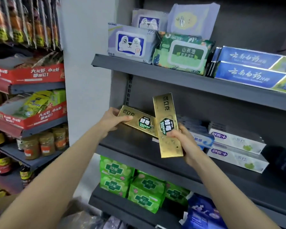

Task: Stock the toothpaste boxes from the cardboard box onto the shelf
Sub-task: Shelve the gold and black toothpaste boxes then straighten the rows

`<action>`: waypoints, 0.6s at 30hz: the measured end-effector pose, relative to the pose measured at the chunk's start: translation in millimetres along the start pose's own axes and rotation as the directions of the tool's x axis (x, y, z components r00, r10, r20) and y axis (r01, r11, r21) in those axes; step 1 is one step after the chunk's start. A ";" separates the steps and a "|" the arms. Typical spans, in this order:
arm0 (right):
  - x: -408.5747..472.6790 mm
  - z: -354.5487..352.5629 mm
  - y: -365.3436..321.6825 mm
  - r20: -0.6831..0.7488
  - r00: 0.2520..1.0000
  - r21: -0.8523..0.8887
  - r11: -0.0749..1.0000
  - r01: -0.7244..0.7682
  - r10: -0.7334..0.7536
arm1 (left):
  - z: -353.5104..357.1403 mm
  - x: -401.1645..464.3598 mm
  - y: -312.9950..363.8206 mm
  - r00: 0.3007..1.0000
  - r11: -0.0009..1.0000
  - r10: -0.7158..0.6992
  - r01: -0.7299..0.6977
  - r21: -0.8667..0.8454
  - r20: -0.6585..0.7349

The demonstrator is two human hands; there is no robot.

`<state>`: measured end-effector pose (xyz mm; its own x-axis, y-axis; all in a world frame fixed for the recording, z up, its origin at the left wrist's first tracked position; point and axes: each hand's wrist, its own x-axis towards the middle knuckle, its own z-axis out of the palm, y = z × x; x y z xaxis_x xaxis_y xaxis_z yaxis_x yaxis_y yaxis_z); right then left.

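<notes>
Toothpaste boxes: two gold ones, crossed above the middle shelf (139, 151).
My left hand (112, 121): grips the flat box (137, 121).
My right hand (180, 138): grips the upright box (168, 124).

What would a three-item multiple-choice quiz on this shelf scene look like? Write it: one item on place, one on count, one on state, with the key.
1. Where are the blue toothpaste boxes?
A. upper shelf, right of the wipes
B. lowest shelf
C. the red tray

2. How many gold toothpaste boxes are held?
A. one
B. two
C. four

3. How does the gold box in the right hand stand against the other?
A. flat on top, parallel
B. steeply tilted, crossing over it
C. apart from it

Key: 1 A, they sit beside the green wipes pack on the upper shelf. 2 B, the left hand grips the left gold box, the right grips the right gold box. 3 B, its top end leans up over the other's right end.
</notes>
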<state>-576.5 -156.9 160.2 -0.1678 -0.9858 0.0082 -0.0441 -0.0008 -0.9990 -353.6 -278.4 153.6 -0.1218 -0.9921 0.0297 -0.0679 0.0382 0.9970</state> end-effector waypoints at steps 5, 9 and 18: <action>46.5 16.7 -8.4 0.029 1.000 -0.206 0.979 0.004 0.002 | -16.3 55.6 12.1 0.952 0.903 0.131 -0.229 0.362 0.276; 71.3 24.4 -12.0 0.028 0.998 -0.304 0.951 0.060 -0.054 | -14.9 80.9 11.2 0.923 0.573 0.129 -0.369 0.732 0.364; 90.0 26.6 -16.6 0.038 0.993 -0.315 0.941 0.120 -0.114 | -0.8 90.0 4.5 0.865 0.360 0.312 -0.490 0.794 0.392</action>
<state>-564.7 -250.1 176.4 -0.1239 -0.9850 0.1201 -0.3720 -0.0661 -0.9259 -364.1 -367.6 160.8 -0.5150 -0.7997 0.3085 -0.7509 0.5945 0.2876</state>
